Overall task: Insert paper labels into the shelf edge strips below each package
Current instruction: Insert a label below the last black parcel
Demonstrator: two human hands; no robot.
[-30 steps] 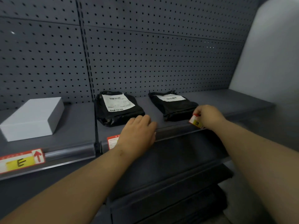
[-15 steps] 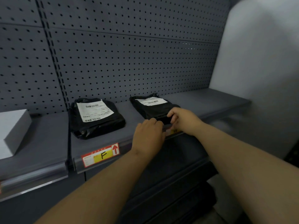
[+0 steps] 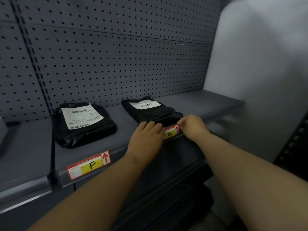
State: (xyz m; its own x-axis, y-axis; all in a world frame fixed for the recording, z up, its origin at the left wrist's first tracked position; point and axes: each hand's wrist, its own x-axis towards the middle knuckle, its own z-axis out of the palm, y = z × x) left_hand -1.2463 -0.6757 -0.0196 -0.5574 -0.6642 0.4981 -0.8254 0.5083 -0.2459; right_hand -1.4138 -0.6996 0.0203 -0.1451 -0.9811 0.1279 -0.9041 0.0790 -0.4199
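g label (image 3: 171, 132): at the edge strip (image 3: 120, 153) below the right package (image 3: 150, 110), between both hands. left hand (image 3: 146, 139): fingers flat, pressing the label's left end; right hand (image 3: 191, 126): pinching its right end. f label (image 3: 89, 165): seated in the strip below the left package (image 3: 83, 122).

- A paper label (image 3: 88, 165) in the shelf edge strip (image 3: 120, 151), lower left of centre: a black handwritten "F" on yellow, with a red up arrow at its right end.
- A second label (image 3: 171, 132) at centre, between the two hands: a handwritten "G" on yellow and a red arrow.
- The white shipping labels on the two black packages (image 3: 83, 122) (image 3: 150, 110) show barcodes; their print is too small to read.
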